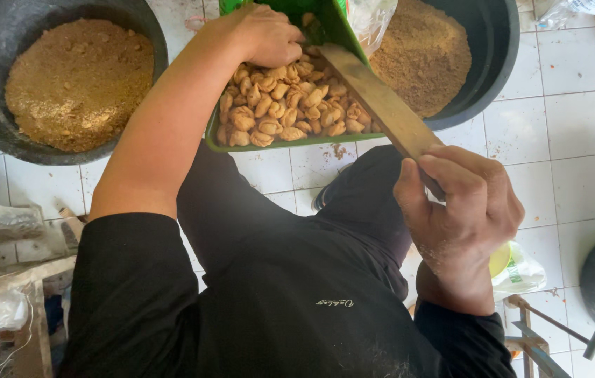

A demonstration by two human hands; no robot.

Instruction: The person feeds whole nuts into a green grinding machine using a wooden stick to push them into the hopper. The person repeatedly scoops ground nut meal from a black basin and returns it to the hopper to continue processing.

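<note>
1. Nearest to us: black long-sleeved top and dark trousers (353,210), seen from above; we look down over them at the white tiled floor (577,126).
2. Right hand (462,217), lower right: fingers wrapped tight round the near end of a long flat wooden stick (381,105). The stick slants up-left, w/ its far end in the tray, probably so it can push or level the pieces.
3. Just past that hand, on the floor: a small clear plastic bag w/ sth yellow-green inside (514,269); metal rods at the bottom right corner.
4. Mid-frame: green rectangular plastic tray (276,145), tilted w/ the near rim low, so the small tan folded pastry pieces (283,108) heap against that rim.
5. Left hand (266,35): reaches along the tray's left side, fingers curled down onto the pieces near the upper end; whether it grips any, we can't tell.
6. Farther, left: a big dark round tub of brown crumbly powder (77,80), on the floor just beside the tray.
7. Farther, right: a second dark round tub of the same brown powder (427,52), partly behind the tray and stick. Both tubs flank the tray within arm's reach.
</note>
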